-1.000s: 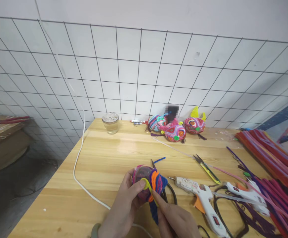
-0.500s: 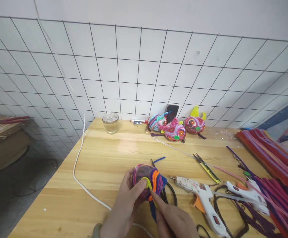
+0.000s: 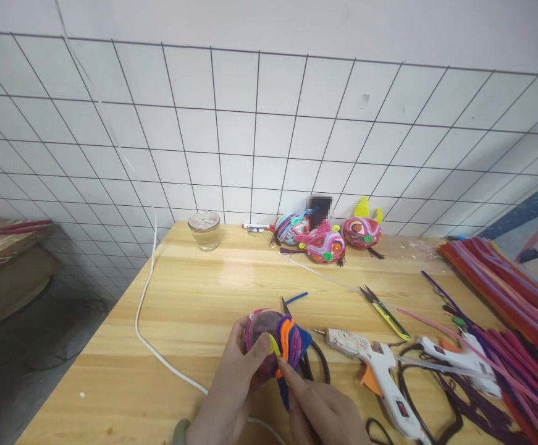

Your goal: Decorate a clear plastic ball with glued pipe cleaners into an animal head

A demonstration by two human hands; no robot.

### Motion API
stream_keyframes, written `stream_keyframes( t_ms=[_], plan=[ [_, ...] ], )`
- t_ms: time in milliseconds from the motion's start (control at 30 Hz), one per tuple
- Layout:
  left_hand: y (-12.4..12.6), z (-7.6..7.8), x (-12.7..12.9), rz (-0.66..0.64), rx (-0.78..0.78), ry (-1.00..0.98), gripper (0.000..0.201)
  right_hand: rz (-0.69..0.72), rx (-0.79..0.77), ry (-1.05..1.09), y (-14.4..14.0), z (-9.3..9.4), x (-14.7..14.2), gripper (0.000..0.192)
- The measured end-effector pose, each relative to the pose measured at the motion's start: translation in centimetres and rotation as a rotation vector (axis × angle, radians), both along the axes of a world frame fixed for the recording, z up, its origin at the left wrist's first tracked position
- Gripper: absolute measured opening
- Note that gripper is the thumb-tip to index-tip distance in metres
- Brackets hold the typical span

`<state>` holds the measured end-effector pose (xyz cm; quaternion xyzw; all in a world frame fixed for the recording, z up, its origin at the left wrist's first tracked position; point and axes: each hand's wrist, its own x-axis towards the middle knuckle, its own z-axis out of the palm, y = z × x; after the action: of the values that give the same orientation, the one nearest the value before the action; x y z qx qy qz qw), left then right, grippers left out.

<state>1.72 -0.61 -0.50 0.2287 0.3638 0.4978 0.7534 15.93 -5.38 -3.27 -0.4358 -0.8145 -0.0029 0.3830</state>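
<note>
- Round ball wrapped in pink, orange and blue pipe cleaners [image 3: 275, 337], held just above the near edge of the pale wooden counter [image 3: 194, 309], a yellow pipe-cleaner strip [image 3: 274, 345] curling across its front.
- Cradled from the left by the left hand [image 3: 231, 389], fingers wrapped around the ball, thumb pressed on the yellow strip.
- Met from below by the right hand [image 3: 324, 411], forefinger tip pushed against the orange and blue coils, other fingers curled under; pinching or only pressing, cannot tell.
- Just right of the ball: a black cord loop [image 3: 319, 364], then a white hot-glue gun [image 3: 380, 377] lying on its side, nozzle toward the ball; a second white glue gun [image 3: 463, 364] further right.
- Beyond those: yellow-handled thread snips [image 3: 386, 312], a short blue pipe-cleaner offcut [image 3: 298, 298].
- Along the right edge: a thick heap of red, pink and purple pipe cleaners [image 3: 504, 296].
- Well apart, against the tiled wall: three finished multicoloured wrapped figures [image 3: 327, 238], a small clear glass jar [image 3: 205, 230].
- Draped over the left side: a white cable [image 3: 146, 309].
- Likely risks: yellow strip springing loose if thumb pressure eased before any glue set; fingertips burnt by fresh glue; sleeve or wrist caught on the cord, dragging the nearest glue gun's nozzle toward the hands.
</note>
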Motion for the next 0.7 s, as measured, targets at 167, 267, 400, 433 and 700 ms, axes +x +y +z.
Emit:
stream_keyframes(
  t_ms=[167,267,400,433,700],
  plan=[
    [-0.1,0.1,0.0,0.003,-0.024,0.071,0.036,-0.024,0.074,0.012,0.2,-0.5,-0.7,0.055],
    [-0.2,0.2,0.0,0.019,-0.039,0.102,0.034,-0.082,0.126,0.073,0.1,-1.0,-1.4,0.045],
    [-0.3,0.1,0.0,0.012,-0.033,0.08,0.036,-0.06,0.023,0.092,-0.2,-1.5,-1.5,0.04],
    [-0.3,0.0,0.0,0.007,-0.026,0.073,0.037,-0.054,0.004,0.104,-0.2,-1.5,-1.4,0.04],
    [-0.1,-0.3,0.2,0.026,-0.026,0.037,0.056,-0.037,-0.012,0.174,-0.2,-1.6,-1.3,0.047]
  ],
)
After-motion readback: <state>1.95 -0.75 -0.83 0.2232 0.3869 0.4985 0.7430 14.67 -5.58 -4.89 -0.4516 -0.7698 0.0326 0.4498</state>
